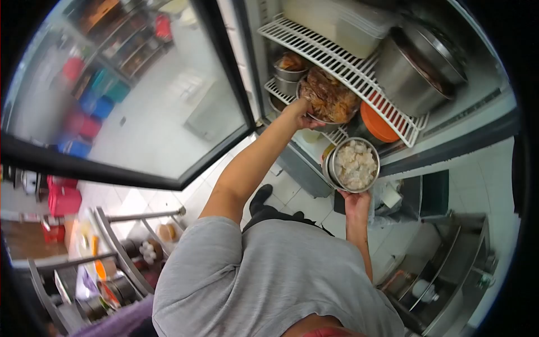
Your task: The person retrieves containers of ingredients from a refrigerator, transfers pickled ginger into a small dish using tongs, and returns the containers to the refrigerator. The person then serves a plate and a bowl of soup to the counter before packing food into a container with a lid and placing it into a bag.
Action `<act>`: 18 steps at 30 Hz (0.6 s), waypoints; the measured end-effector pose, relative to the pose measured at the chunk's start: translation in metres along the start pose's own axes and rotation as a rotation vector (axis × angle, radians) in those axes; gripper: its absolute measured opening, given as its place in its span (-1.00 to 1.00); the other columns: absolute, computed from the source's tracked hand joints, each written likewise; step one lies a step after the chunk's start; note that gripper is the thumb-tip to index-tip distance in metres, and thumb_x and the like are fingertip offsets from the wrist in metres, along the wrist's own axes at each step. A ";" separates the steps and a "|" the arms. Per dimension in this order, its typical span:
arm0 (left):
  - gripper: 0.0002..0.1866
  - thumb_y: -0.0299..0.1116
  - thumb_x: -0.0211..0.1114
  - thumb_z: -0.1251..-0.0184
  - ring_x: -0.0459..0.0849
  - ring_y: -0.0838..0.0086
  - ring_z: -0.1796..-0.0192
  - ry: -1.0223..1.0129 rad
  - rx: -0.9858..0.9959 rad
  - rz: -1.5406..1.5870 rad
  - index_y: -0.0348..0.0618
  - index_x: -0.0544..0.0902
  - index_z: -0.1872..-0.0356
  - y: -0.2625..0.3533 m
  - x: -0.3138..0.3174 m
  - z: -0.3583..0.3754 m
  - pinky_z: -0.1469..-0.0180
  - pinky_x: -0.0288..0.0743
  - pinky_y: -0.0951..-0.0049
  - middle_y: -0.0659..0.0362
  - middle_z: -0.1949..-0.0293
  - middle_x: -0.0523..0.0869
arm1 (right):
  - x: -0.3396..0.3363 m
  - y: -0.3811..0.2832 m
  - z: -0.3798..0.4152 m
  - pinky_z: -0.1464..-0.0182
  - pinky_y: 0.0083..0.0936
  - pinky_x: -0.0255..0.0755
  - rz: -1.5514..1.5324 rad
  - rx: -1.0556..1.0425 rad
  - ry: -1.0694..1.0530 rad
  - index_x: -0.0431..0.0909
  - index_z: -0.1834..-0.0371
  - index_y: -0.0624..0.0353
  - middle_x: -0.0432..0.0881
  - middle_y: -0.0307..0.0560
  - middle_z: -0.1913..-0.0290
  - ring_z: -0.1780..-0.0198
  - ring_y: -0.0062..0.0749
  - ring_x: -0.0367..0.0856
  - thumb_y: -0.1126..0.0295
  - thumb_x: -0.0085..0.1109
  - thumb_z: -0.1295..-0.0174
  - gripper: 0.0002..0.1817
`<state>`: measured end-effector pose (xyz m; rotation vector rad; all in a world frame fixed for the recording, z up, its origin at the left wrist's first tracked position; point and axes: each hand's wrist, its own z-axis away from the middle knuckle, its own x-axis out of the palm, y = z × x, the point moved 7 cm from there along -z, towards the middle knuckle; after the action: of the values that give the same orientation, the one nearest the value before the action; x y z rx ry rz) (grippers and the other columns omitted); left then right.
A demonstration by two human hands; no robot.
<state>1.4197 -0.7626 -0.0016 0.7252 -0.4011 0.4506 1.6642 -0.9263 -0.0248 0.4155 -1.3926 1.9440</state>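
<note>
An open fridge with white wire shelves (331,53) is in front of me. My left hand (306,115) grips the near rim of a round metal bowl of brown, cooked-looking food (328,101) on the lower shelf. Outside the shelf's front edge, my right hand (355,199) holds a round metal container from below, filled with pale whitish chunks (355,164). It seems to sit on or against another metal container, whose rim shows at its left. An orange round lid or bowl (379,121) lies under the upper shelf, between the two.
The glass door (157,84) stands open at the left. A large steel pot (412,73) and a plastic box (359,25) are on the upper shelf. A metal sink (443,269) is at the lower right, and a rack with pans (120,264) at the lower left.
</note>
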 end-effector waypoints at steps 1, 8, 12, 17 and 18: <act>-0.46 -0.65 -0.13 0.02 0.65 -0.18 0.22 -0.040 0.020 0.009 -0.36 0.20 -0.13 -0.009 -0.007 0.005 0.47 0.52 0.21 -0.29 -0.05 0.42 | -0.007 0.004 -0.001 0.34 -0.07 0.63 -0.003 0.032 -0.055 0.30 -0.15 0.27 0.51 0.15 0.02 0.30 -0.16 0.60 0.43 0.02 -0.08 -0.50; -0.43 -0.58 -0.08 0.08 0.67 -0.09 0.27 0.040 0.191 0.172 -0.48 0.25 -0.11 -0.075 -0.078 0.077 0.47 0.62 0.25 -0.24 0.10 0.55 | -0.031 0.036 0.012 0.33 -0.10 0.58 0.133 0.253 -0.053 0.35 -0.12 0.28 0.55 0.14 0.05 0.35 -0.15 0.59 0.32 0.07 -0.04 -0.48; -0.47 -0.61 -0.05 0.14 0.69 -0.01 0.36 0.044 0.160 0.217 -0.61 0.29 -0.01 -0.125 -0.143 0.129 0.57 0.59 0.33 -0.25 0.18 0.57 | -0.031 0.051 0.031 0.35 -0.06 0.63 0.113 0.303 -0.105 0.32 -0.13 0.32 0.52 0.20 -0.02 0.14 0.04 0.62 0.34 0.08 -0.06 -0.47; -0.53 -0.59 -0.03 0.12 0.67 0.00 0.53 0.272 0.110 0.179 -0.67 0.31 0.08 -0.182 -0.228 0.178 0.76 0.40 0.41 -0.26 0.33 0.60 | -0.037 0.092 0.038 0.39 -0.05 0.64 0.115 0.365 -0.100 0.32 -0.09 0.36 0.54 0.19 0.04 0.19 0.01 0.63 0.39 0.04 -0.09 -0.52; -0.53 -0.59 -0.03 0.12 0.67 0.00 0.53 0.264 0.089 0.183 -0.66 0.32 0.08 -0.189 -0.236 0.187 0.76 0.40 0.42 -0.26 0.33 0.60 | -0.035 0.097 0.040 0.37 -0.05 0.63 0.145 0.385 -0.073 0.34 -0.08 0.36 0.56 0.16 0.09 0.24 -0.05 0.63 0.39 0.04 -0.10 -0.55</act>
<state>1.2856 -1.0792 -0.0929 0.7066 -0.1997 0.7314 1.6159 -0.9926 -0.0993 0.5812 -1.1145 2.3461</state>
